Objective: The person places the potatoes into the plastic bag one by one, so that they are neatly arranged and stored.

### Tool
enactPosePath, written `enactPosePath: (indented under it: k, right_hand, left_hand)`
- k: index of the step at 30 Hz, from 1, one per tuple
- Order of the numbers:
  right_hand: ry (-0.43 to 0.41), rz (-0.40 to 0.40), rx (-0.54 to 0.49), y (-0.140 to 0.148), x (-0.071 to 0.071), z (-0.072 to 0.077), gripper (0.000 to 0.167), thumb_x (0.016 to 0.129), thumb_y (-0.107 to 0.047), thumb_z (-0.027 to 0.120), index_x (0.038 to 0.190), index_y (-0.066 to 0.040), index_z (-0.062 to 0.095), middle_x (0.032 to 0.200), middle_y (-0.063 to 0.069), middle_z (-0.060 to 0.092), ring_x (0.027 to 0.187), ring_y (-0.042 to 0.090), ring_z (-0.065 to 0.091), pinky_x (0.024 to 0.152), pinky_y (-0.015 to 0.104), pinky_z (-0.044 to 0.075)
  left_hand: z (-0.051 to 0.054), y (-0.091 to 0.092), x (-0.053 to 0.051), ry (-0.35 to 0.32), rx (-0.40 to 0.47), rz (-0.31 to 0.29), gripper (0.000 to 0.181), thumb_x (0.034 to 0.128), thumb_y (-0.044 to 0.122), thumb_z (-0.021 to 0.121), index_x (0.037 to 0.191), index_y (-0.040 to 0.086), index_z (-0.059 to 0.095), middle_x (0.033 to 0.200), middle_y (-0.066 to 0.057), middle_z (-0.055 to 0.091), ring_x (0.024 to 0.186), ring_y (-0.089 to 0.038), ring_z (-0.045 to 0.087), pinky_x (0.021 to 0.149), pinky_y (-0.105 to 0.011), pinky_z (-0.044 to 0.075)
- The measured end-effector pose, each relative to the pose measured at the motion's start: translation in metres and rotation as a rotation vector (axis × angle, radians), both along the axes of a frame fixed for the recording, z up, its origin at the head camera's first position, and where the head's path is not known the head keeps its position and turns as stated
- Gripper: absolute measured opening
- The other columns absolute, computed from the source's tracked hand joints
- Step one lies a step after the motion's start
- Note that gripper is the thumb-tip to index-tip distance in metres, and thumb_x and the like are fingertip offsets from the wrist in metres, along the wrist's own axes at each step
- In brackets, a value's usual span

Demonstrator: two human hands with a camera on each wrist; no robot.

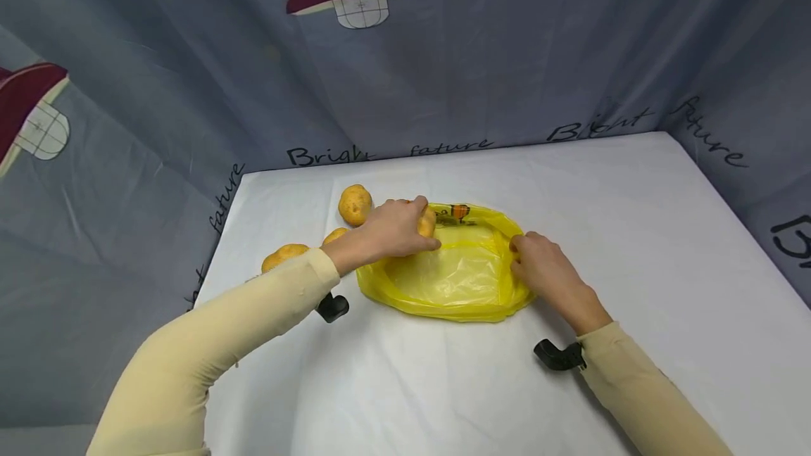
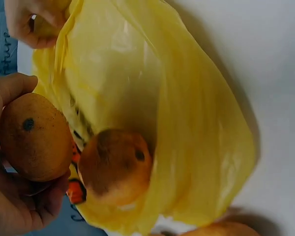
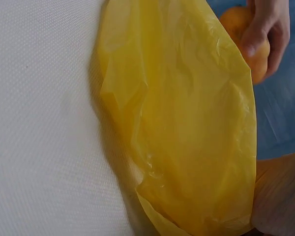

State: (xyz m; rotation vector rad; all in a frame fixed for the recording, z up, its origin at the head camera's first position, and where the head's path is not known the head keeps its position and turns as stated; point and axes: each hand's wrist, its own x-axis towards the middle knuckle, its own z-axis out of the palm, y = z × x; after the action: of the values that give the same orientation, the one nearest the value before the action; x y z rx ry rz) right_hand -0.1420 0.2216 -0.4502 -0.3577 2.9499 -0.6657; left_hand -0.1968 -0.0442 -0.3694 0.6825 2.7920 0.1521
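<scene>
A yellow plastic bag (image 1: 456, 305) lies with its mouth spread wide, facing up. Over its left side my left hand (image 1: 393, 229) holds a potato (image 2: 35, 137) between thumb and fingers; a dark spot marks its skin. Just below that, in the left wrist view, another potato (image 2: 115, 167) sits inside the bag against its wall. In the head view the left hand hides that one. My right hand (image 1: 551, 269) pinches the bag's right rim. The right wrist view shows mostly the bag's outer side (image 3: 187, 118), with those fingertips hidden.
Loose potatoes lie left of the bag: one behind (image 1: 355, 204), one partly covered by the left wrist (image 1: 334, 236), and one farther left by the sleeve (image 1: 284, 256). A white cloth (image 1: 380, 385) covers the table. Grey printed curtains (image 1: 507, 55) rise behind and beside it.
</scene>
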Motion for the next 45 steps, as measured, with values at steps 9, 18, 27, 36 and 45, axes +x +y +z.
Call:
enactPosePath:
  k: [9,18,27,36,45]
  right_hand:
    - [0.005,-0.018,0.003,0.000,0.001,0.000,0.020,0.089,0.001,0.061,0.106,0.010,0.066,0.088,0.017,0.058,0.075,0.029,0.054,0.070,0.044,0.050]
    - [0.024,-0.002,0.015,0.000,0.001,-0.001,0.017,0.090,0.002,0.060,0.104,0.009,0.066,0.086,0.015,0.056,0.072,0.027,0.052,0.066,0.041,0.048]
    - [0.038,0.000,0.011,-0.002,0.001,-0.001,0.018,0.090,0.002,0.059,0.104,0.009,0.066,0.084,0.014,0.056,0.070,0.027,0.051,0.064,0.040,0.047]
    - [0.048,-0.009,0.015,-0.003,0.001,-0.002,0.016,0.090,0.002,0.060,0.102,0.009,0.067,0.082,0.013,0.055,0.069,0.026,0.051,0.064,0.040,0.047]
    - [0.040,-0.015,0.018,-0.004,0.001,-0.001,0.015,0.089,0.002,0.060,0.101,0.009,0.066,0.081,0.013,0.054,0.068,0.027,0.050,0.063,0.041,0.047]
  left_hand:
    - [-0.019,0.034,-0.004,0.080,-0.067,-0.060,0.071,0.0892,0.064,0.063,0.138,0.014,0.051,0.106,-0.003,0.067,0.094,-0.026,0.050,0.089,-0.043,0.037]
    - [-0.043,0.041,-0.015,0.187,-0.138,-0.065,0.073,0.0893,0.066,0.062,0.141,0.016,0.050,0.103,-0.006,0.066,0.093,-0.026,0.047,0.083,-0.040,0.031]
    - [-0.066,0.044,-0.023,0.189,-0.145,-0.053,0.067,0.0919,0.063,0.059,0.139,0.016,0.048,0.114,-0.009,0.064,0.107,-0.031,0.050,0.095,-0.046,0.032]
    - [-0.071,0.042,-0.021,0.215,-0.142,-0.045,0.078,0.0925,0.066,0.057,0.150,0.016,0.041,0.127,-0.015,0.061,0.118,-0.035,0.048,0.097,-0.048,0.031]
    - [-0.066,0.039,-0.015,0.221,-0.142,-0.051,0.087,0.0906,0.073,0.052,0.154,0.016,0.035,0.139,-0.015,0.055,0.127,-0.038,0.045,0.105,-0.053,0.031]
